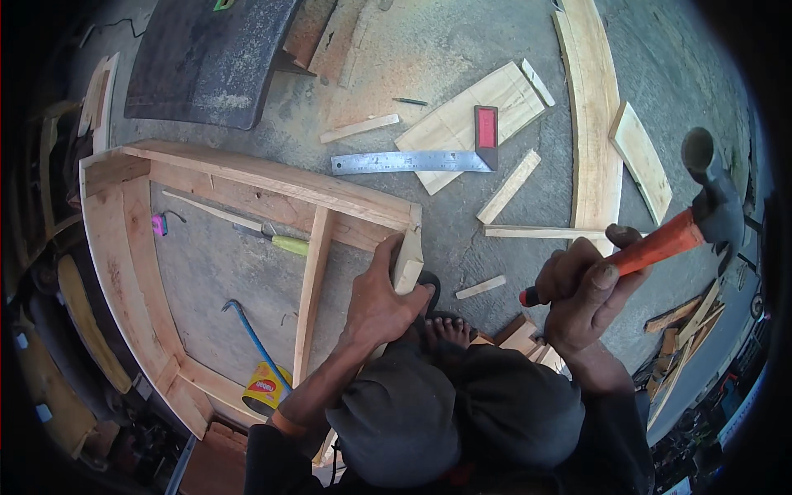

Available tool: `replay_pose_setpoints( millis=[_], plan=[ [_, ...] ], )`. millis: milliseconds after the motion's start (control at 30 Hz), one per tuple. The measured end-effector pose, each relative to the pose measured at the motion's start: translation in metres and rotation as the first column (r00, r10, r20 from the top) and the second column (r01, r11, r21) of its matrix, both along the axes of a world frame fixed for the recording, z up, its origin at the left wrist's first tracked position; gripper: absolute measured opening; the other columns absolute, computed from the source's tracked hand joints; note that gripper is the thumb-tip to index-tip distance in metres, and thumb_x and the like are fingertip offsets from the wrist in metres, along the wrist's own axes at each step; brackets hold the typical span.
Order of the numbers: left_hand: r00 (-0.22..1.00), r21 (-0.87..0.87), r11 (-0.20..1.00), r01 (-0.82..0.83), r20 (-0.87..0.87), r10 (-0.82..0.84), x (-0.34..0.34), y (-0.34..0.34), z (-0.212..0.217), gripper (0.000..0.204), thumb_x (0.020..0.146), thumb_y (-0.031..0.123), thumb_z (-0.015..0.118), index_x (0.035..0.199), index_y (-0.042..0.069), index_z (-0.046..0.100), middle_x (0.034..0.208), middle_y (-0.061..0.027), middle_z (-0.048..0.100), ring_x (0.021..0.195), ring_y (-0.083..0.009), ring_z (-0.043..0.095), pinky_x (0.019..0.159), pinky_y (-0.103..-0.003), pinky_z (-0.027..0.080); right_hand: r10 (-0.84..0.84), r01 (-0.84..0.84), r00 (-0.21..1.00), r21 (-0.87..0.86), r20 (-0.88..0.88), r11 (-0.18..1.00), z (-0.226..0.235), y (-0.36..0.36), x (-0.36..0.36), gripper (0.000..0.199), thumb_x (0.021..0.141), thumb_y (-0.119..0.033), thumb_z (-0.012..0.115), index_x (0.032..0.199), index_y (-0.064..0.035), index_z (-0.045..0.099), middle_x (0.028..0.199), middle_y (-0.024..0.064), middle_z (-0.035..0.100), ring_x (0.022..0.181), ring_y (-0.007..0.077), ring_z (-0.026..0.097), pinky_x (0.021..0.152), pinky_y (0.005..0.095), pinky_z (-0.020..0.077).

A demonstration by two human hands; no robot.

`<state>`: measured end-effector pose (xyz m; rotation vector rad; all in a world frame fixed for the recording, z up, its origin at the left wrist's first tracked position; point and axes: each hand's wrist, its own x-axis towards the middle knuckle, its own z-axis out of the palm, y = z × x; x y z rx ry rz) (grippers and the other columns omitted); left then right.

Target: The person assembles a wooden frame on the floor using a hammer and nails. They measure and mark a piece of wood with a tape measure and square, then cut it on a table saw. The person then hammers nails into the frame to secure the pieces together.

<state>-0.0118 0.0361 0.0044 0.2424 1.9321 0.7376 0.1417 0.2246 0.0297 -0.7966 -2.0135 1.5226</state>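
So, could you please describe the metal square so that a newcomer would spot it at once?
Beyond the corner of the large wooden frame near the left hand, a short, wide pale board lies on the grey floor. The metal square lies across that board's lower-left end, its blade pointing left. Its silvery blade and red-centred handle set it apart from the plain wood pieces around it.

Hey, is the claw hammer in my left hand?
No, your right hand grips the claw hammer by its orange handle, while your left hand holds a wooden board.
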Motion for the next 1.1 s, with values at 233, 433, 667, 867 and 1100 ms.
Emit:
replay_pose_setpoints(
  millis=[233, 433, 667, 867, 1100],
  plan=[
    [0.998, -0.082, 0.996, -0.037, 0.049, 0.041, -0.001, 0.001, 0.012, 0.078, 0.078, 0.019, 0.077, 0.142, -0.001, 0.039, 0.136, -0.0314, 0.06, 0.126, -0.0433, 0.062, 0.109, -0.043, 0.047, 0.288, -0.362, 0.751, 0.007, 0.594, 0.932, 0.036, 0.022, 0.0, 0.033, 0.107, -0.029, 0.054, 0.13, -0.0056, 0.051, 0.068, 0.0176, 0.064, 0.06, 0.0371, 0.068, 0.055, 0.0432, 0.05],
    [0.998, -0.054, 0.998, -0.03, 0.054, 0.033, -0.003, 0.006, 0.012, 0.075, 0.078, 0.018, 0.076, 0.141, -0.001, 0.039, 0.134, -0.0303, 0.061, 0.126, -0.0428, 0.061, 0.11, -0.044, 0.046, 0.227, -0.253, 0.942, 0.08, 0.249, 0.964, 0.021, 0.012, -0.004, 0.035, 0.108, -0.033, 0.052, 0.126, -0.0036, 0.048, 0.07, 0.0075, 0.059, 0.055, 0.0233, 0.058, 0.052, 0.038, 0.0471],
    [0.994, -0.102, 0.994, -0.042, 0.095, 0.051, 0.007, -0.005, 0.016, 0.073, 0.078, 0.018, 0.073, 0.14, -0.002, 0.04, 0.133, -0.0317, 0.061, 0.125, -0.0454, 0.061, 0.109, -0.044, 0.047, 0.326, -0.356, 0.929, 0.176, 0.177, 0.918, 0.056, 0.029, -0.029, 0.034, 0.109, -0.03, 0.05, 0.128, -0.0022, 0.049, 0.076, 0.0149, 0.061, 0.055, 0.0252, 0.061, 0.053, 0.0382, 0.0472],
    [0.999, -0.073, 0.997, 0.014, 0.051, -0.01, -0.005, 0.007, 0.015, 0.075, 0.079, 0.021, 0.078, 0.139, -0.002, 0.039, 0.135, -0.0331, 0.06, 0.127, -0.0446, 0.06, 0.109, -0.044, 0.046, 0.368, -0.562, 0.672, 0.119, 0.643, 0.819, -0.003, 0.013, 0.015, 0.035, 0.104, -0.022, 0.06, 0.131, -0.0023, 0.049, 0.072, 0.0184, 0.066, 0.057, 0.0343, 0.067, 0.051, 0.0443, 0.0495],
    [0.999, -0.05, 0.999, -0.021, 0.042, 0.023, -0.003, -0.002, 0.007, 0.077, 0.079, 0.022, 0.079, 0.14, 0.0, 0.037, 0.132, -0.0315, 0.062, 0.123, -0.0439, 0.063, 0.105, -0.046, 0.049, 0.307, -0.329, 0.93, 0.084, 0.202, 0.941, 0.03, 0.008, 0.011, 0.034, 0.108, -0.023, 0.051, 0.128, 0.0032, 0.043, 0.068, 0.0078, 0.054, 0.049, 0.0175, 0.049, 0.05, 0.0307, 0.0374]
  ],
)
